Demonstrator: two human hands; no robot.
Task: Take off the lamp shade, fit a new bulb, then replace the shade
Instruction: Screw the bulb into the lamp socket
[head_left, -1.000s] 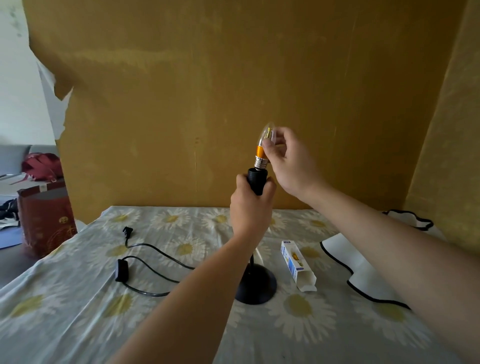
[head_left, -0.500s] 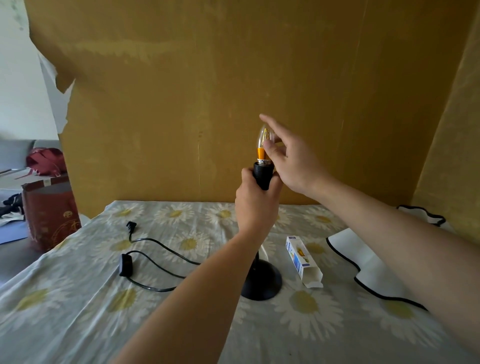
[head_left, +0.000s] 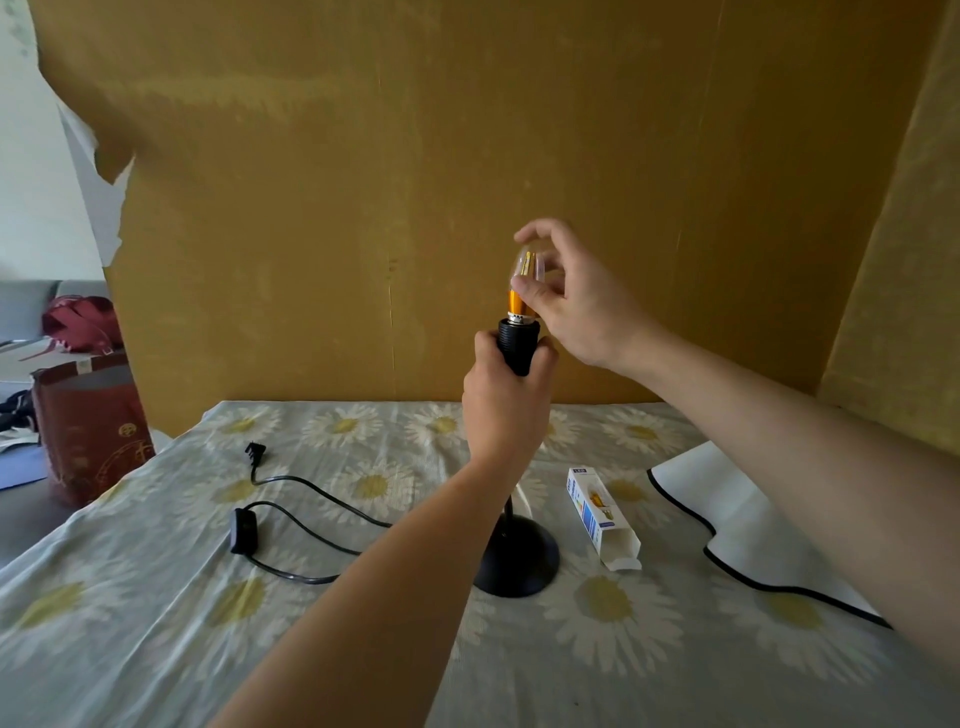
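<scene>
Bulb (head_left: 521, 291) deeper in socket (head_left: 517, 343) — upright

The bulb (head_left: 521, 291) has sunk from above the socket (head_left: 517, 343) into it, its thread now nearly hidden.

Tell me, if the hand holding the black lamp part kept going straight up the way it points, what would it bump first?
Probably the bulb, seated directly above the left hand in the socket it grips. The right hand pinches that bulb, so its fingers would come next.
</scene>
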